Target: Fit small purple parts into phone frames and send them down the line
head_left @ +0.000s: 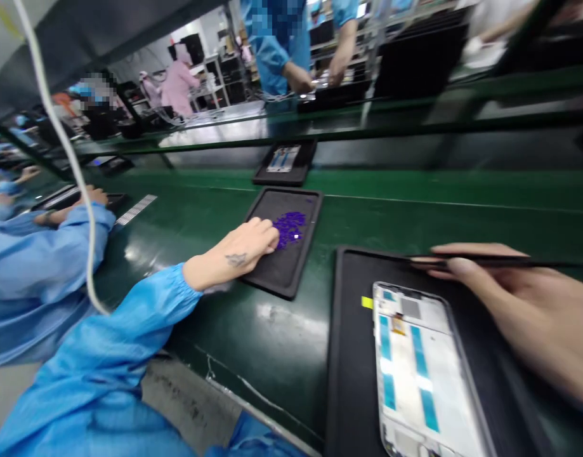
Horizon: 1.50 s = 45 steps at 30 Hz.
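My left hand point(238, 251) reaches out onto a small black tray point(276, 273), its closed fingertips at a heap of tiny purple parts point(290, 227); what they pinch is too small to see. My right hand point(524, 311) grips thin black tweezers point(481, 260) that point left over a larger black tray point(348, 355). In that tray lies an open phone frame point(424, 374) with white and blue inner parts and a yellow tab point(366, 303) beside it.
All this rests on a green conveyor belt point(253, 343). Another black tray with a phone part point(285, 162) sits farther back. A co-worker's blue sleeve point(39, 254) is at my left, a white cable point(58, 127) hangs there, and other people stand across the line.
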{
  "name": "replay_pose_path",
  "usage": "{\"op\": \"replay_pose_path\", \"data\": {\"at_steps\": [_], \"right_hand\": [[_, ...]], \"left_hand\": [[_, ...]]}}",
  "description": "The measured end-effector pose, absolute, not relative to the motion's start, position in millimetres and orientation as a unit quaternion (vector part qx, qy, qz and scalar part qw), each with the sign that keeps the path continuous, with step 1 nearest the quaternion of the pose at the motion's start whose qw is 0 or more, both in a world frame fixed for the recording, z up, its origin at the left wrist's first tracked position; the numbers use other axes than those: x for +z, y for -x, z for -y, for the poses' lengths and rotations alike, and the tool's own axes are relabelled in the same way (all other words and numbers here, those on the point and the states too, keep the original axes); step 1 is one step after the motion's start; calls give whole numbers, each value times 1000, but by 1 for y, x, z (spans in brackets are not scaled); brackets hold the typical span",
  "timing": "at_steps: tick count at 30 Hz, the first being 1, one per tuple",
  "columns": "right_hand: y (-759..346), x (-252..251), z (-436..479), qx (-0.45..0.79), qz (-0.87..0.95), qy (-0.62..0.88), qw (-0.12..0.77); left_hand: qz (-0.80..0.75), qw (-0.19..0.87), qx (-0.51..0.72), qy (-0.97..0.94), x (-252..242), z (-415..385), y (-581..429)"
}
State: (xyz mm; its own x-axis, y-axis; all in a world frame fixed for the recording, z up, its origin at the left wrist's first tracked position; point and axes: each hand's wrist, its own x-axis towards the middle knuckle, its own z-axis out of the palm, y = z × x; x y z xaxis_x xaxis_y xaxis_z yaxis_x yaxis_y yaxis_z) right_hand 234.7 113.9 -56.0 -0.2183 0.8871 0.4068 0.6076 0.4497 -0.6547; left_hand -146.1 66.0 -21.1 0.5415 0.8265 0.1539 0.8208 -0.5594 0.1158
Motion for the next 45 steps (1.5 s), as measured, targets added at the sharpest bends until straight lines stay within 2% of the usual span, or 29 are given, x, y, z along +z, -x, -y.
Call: {"op": "replay_pose_path", "data": {"at_steps": [3, 7, 9, 14, 18, 24, 29, 45], "right_hand": [[-228, -50, -109, 264, 725, 486, 411], [-221, -46, -105, 324, 706, 455, 436], [-220, -46, -104, 342, 695, 441, 453], [-221, -36, -93, 383, 634, 430, 517], [-221, -19, -81, 416, 585, 403, 568], [-219, -6, -71, 449, 548, 414, 571], [-220, -12, -66, 411, 567, 462, 544], [-221, -22, -62, 413, 591, 477, 502]], "left_hand": [[-466, 64, 188, -862, -23, -68, 143], [-441, 112, 243, -857, -19, -73, 110], [-417, 208, 283, -838, -16, -76, 81], [-329, 545, 368, -677, -17, -85, 12], [-317, 658, 409, -547, -25, -86, -9], [-324, 700, 437, -462, -28, -78, -10], [-315, 722, 445, -425, -32, -74, -12], [-296, 722, 474, -408, -39, -65, -20]]}}
